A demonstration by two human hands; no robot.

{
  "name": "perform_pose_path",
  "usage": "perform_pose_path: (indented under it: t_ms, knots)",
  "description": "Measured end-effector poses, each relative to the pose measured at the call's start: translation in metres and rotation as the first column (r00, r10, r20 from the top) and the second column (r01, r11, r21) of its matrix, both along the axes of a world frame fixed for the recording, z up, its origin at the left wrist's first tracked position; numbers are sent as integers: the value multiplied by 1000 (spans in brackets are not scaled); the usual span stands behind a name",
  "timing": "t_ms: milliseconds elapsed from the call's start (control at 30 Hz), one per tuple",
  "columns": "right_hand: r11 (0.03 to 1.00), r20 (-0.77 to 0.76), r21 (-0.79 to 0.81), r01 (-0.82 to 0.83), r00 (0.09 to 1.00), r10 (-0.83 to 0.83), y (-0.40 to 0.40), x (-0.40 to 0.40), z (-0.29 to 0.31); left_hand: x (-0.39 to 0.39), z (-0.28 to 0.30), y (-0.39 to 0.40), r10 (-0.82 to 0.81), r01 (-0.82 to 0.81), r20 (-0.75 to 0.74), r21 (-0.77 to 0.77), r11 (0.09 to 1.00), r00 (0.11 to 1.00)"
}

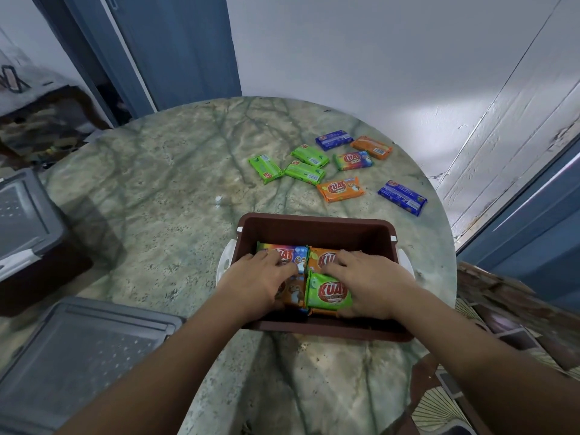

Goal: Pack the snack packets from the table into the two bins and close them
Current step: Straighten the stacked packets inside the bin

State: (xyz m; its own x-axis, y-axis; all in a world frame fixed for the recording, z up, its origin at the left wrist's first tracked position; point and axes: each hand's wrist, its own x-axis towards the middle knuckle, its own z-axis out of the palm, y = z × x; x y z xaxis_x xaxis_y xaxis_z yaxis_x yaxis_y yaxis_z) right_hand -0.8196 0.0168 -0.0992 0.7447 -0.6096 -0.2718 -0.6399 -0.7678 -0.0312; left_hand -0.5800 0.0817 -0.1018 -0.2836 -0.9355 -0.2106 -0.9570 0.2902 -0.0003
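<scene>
The packets under the left hand (260, 277) and right hand (370, 281) in the brown bin (317, 224) are partly hidden. The grey lid (81, 356) near left and the second bin (28, 227) are cut off by the left edge. Small print on the far packets (309, 155) cannot be read.

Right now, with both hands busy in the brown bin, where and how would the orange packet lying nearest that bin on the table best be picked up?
The orange packet lies flat, face up, apart from its neighbours, just beyond the brown bin. Probably best to come straight down from above and pinch across its two long edges near the middle. It is a thin slab, so fingers span its short width easily, and the crimped ends give poorer hold.
</scene>
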Motion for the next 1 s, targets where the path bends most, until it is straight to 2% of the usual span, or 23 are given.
perform_pose_path:
  t_ms: [367, 433, 500, 567, 633, 700, 833, 1000]
  knots:
    - [1000, 0, -15, -18, 1000, 18, 1, 1, 3, 0, 0, 0, -22, 21, 22, 13, 1000, 1000]
    - [998, 106, 18, 57, 993, -58, 0, 1, 4, 1, 1, -1, -8, 9, -21, 21, 1000, 1000]
    - [988, 314, 28, 151, 937, -152, -2, 0, 3, 3, 2, -1, 33, -37, -221, -11, 999, 975]
    - [960, 512, -74, 268, 837, -194, -9, -2, 0, 9, 2, -6, 36, -113, -433, -153, 982, 901]
    - [896, 574, -159, 416, 777, -259, -18, -1, -1, 16, 8, -19, 58, -216, -468, -292, 932, 882]
    - [854, 502, -169, 493, 788, -356, -30, 3, -1, 20, 16, -36, 119, -249, -374, -320, 914, 920]
    - [856, 272, -138, 499, 850, -451, -46, 12, 0, 19, 16, -66, 198, -222, -164, -145, 964, 966]
    - [833, 237, -150, 532, 837, -492, -51, 13, 0, 9, 4, -83, 227, -252, -139, -198, 947, 964]
